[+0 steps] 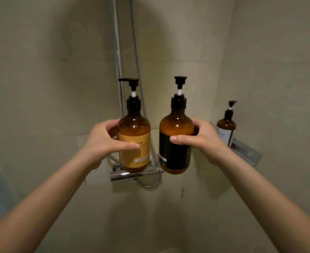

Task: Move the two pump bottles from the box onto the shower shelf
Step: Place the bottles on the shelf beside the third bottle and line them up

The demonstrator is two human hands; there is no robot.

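Observation:
My left hand (103,141) grips an amber pump bottle with an orange label (134,143), held upright in the air in front of the shower mixer. My right hand (203,141) grips a second amber pump bottle with a black label (176,143), also upright, a little to the right of the first. Both have black pump heads. The metal shower shelf (245,152) is fixed to the right wall, to the right of my right hand and apart from it. The box is out of view.
A third amber pump bottle with a white label (225,127) stands on the back part of the shelf. A chrome mixer bar (134,174), riser pipe (116,57) and hose (136,57) run down the tiled wall behind the held bottles.

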